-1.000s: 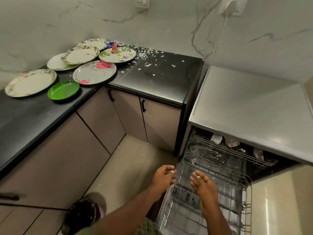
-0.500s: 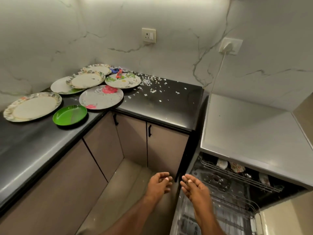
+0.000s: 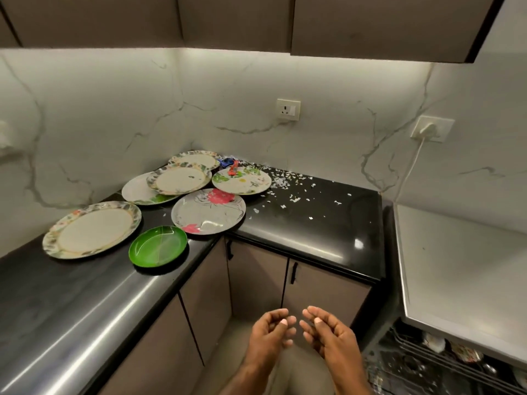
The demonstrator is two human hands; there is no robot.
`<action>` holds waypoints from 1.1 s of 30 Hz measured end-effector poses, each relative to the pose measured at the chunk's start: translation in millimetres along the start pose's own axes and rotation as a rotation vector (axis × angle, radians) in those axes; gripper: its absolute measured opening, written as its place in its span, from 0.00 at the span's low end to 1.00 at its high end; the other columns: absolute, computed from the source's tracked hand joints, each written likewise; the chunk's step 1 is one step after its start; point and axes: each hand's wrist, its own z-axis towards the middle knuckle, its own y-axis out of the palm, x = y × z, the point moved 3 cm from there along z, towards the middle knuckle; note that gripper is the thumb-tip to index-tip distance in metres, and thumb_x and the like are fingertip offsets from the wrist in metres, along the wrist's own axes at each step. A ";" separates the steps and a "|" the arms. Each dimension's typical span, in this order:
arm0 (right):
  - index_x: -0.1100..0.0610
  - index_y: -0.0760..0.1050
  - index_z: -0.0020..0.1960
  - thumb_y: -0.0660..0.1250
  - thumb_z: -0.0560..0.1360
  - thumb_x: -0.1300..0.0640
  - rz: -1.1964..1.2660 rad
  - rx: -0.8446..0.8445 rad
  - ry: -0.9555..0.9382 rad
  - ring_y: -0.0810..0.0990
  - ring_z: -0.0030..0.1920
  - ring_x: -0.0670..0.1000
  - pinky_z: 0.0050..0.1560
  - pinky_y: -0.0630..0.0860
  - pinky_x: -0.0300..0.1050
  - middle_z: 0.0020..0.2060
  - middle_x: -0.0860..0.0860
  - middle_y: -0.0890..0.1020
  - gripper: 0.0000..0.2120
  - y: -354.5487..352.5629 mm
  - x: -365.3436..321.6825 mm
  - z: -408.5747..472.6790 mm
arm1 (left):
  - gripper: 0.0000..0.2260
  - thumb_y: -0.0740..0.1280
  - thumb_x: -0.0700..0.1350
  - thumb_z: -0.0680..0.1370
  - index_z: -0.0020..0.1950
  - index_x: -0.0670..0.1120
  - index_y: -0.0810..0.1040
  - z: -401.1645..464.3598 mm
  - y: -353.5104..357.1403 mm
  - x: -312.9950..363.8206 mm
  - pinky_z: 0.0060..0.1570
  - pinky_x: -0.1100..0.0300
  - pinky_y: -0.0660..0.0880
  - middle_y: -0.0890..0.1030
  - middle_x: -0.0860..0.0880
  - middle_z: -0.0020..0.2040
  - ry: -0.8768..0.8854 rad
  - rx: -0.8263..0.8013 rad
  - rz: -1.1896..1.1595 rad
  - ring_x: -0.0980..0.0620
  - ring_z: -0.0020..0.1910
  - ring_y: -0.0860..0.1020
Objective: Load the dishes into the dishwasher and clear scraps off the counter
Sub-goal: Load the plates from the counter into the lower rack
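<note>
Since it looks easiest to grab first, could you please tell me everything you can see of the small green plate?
The green plate is small, round, shallow and glossy, probably plastic. It lies flat and upright near the front edge of the black counter, between the large floral-rimmed plate and the red-flowered plate, apparently touching neither. It looks empty.

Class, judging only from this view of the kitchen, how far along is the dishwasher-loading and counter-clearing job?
Done: the dishwasher stands open, its rack already holding a few items. In hand: nothing; the left hand and right hand hang empty, fingers loosely curled. Left: the green plate, the pink-flower plate and five other patterned plates sit on the counter, with white scraps scattered.
</note>
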 end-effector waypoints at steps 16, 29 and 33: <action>0.62 0.82 0.60 0.60 0.85 0.67 0.027 -0.062 -0.028 0.88 0.53 0.56 0.49 0.85 0.42 0.53 0.56 0.89 0.12 66.5 -26.3 90.5 | 0.09 0.64 0.37 0.84 0.64 0.42 0.78 76.1 -15.5 57.6 0.43 0.61 0.79 0.87 0.42 0.54 0.060 -0.003 -0.009 0.49 0.49 0.84; 0.62 0.82 0.62 0.61 0.85 0.66 0.038 -0.123 -0.029 0.87 0.57 0.56 0.62 0.80 0.54 0.55 0.56 0.88 0.12 63.7 -106.0 263.5 | 0.11 0.64 0.40 0.85 0.66 0.45 0.77 218.2 45.1 122.8 0.52 0.57 0.81 0.87 0.46 0.56 0.069 0.099 0.020 0.46 0.55 0.85; 0.62 0.82 0.61 0.61 0.85 0.65 0.045 -0.127 0.032 0.87 0.57 0.55 0.61 0.80 0.53 0.55 0.56 0.88 0.11 60.7 -101.9 297.1 | 0.10 0.64 0.40 0.85 0.65 0.46 0.78 245.4 45.4 122.3 0.55 0.54 0.82 0.87 0.47 0.55 0.029 0.209 -0.019 0.46 0.56 0.85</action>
